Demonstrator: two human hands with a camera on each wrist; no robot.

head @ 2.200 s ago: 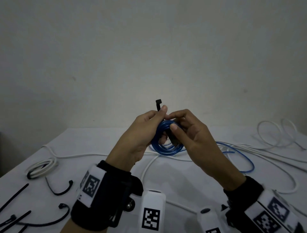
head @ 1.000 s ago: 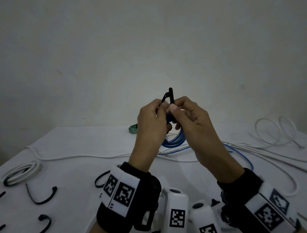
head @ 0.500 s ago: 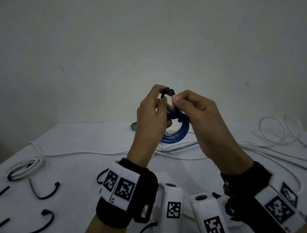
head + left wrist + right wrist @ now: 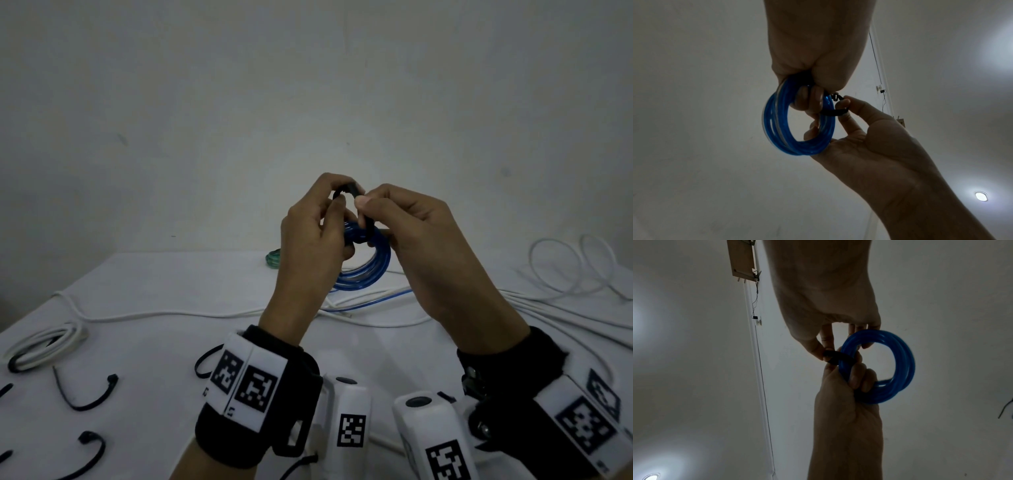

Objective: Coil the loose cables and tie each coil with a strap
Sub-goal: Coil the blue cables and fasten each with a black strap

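Blue coil (image 4: 368,263) held upright off table. Black strap (image 4: 346,192) arches over coil top; left hand (image 4: 308,240) pinches one end, right hand (image 4: 411,233) pinches other, ends nearly meeting above coil.

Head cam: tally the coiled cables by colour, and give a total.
Blue coil: 1, held up off the table, black strap looped round it
Green coil: 1, far side of the table
White coil: 1, left side of the table
Total: 3
Loose white cable is uncoiled, so not counted.
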